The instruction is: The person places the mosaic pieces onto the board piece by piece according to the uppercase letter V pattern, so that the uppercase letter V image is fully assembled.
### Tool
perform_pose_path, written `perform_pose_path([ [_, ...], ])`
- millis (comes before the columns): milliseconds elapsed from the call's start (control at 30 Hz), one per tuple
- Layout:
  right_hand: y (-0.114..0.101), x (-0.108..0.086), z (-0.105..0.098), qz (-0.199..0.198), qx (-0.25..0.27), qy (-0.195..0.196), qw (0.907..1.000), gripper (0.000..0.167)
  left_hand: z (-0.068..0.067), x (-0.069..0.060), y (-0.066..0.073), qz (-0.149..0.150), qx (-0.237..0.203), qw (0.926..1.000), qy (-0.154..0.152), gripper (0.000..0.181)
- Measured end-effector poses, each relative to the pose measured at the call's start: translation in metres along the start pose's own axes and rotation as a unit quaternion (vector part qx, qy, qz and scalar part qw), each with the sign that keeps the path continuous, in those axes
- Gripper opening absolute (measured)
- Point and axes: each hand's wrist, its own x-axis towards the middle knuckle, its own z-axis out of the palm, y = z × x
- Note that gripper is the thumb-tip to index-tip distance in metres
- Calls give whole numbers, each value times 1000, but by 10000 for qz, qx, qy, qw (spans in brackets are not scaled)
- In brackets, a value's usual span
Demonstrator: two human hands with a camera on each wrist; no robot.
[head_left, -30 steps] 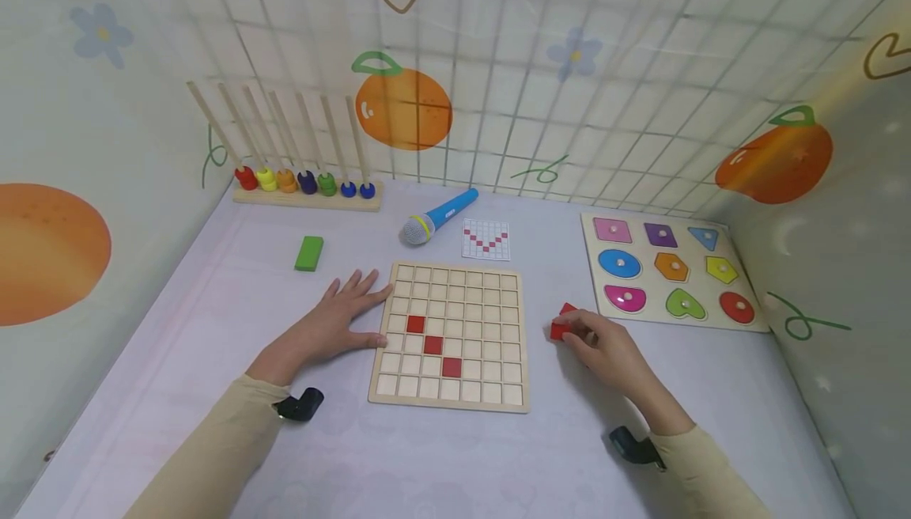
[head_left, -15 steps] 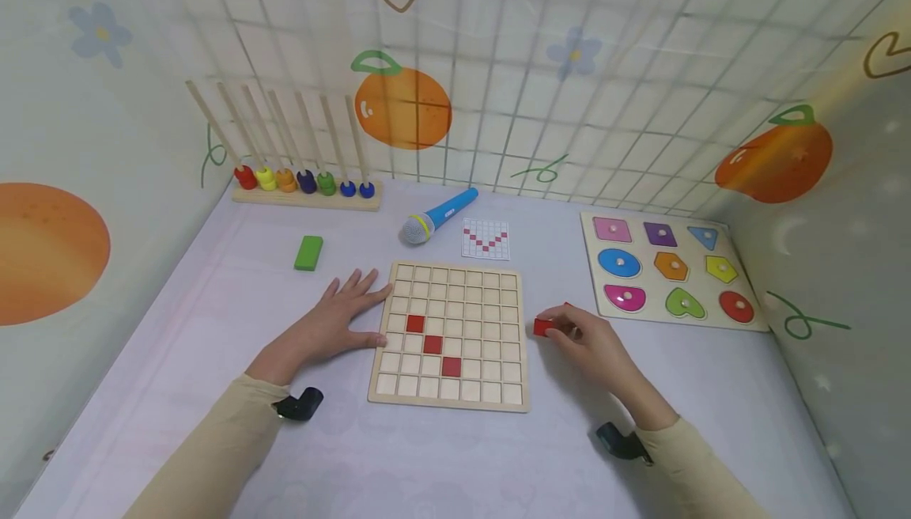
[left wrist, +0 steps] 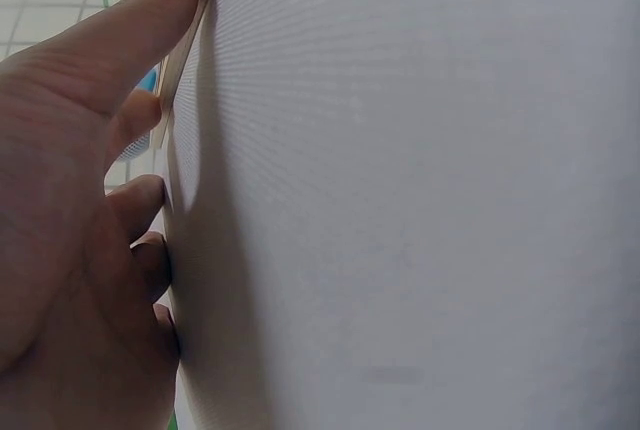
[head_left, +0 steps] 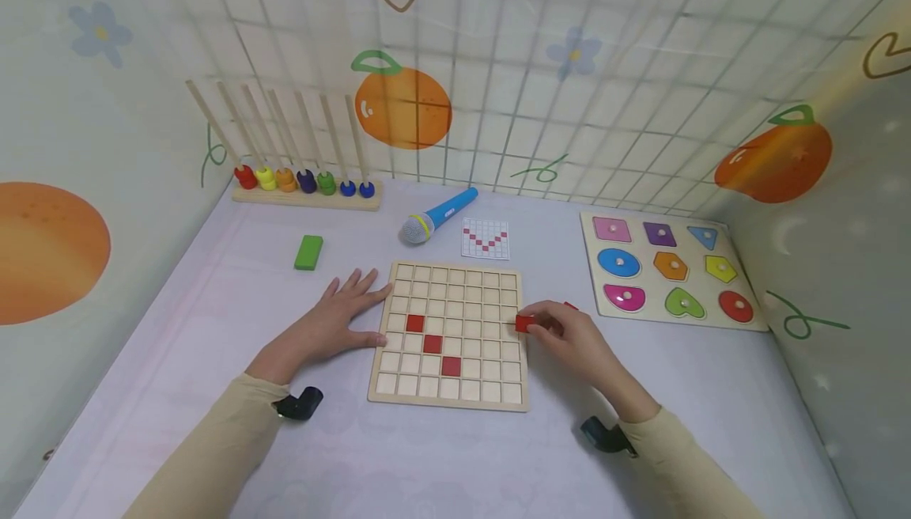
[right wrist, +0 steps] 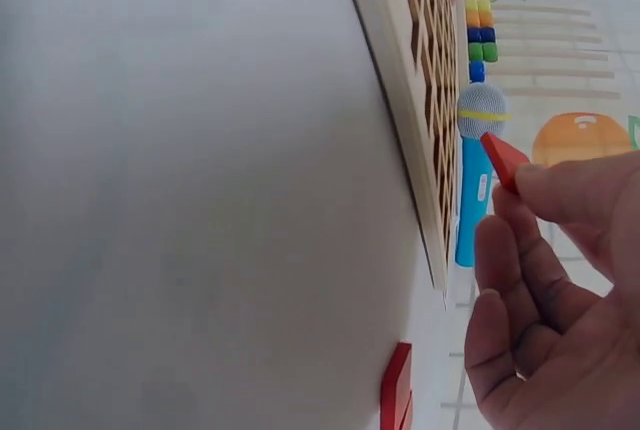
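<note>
Red tile (head_left: 523, 323) in the right hand (head_left: 580, 342), pinching it between thumb and fingertips above the three-o'clock rim of the wooden grid (head_left: 448, 403), touching nine o'clock with the spread left hand (head_left: 334, 320), ideally holding tile level and grid steady.

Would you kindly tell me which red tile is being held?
The red tile pinched by the right hand, aloft; the others lie in the board or on the table.

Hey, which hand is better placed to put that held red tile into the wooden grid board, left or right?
Probably the right hand: it pinches the red tile above the wooden grid board's right edge. The left hand holds no tile, touching the board's left edge.
</note>
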Motion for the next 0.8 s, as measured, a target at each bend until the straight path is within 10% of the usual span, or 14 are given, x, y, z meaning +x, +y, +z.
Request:
perform_pose_path([
  [800,-28,15,22,-273,187,-387,9987,26,1,1,-3,104,37,9999,11,93],
])
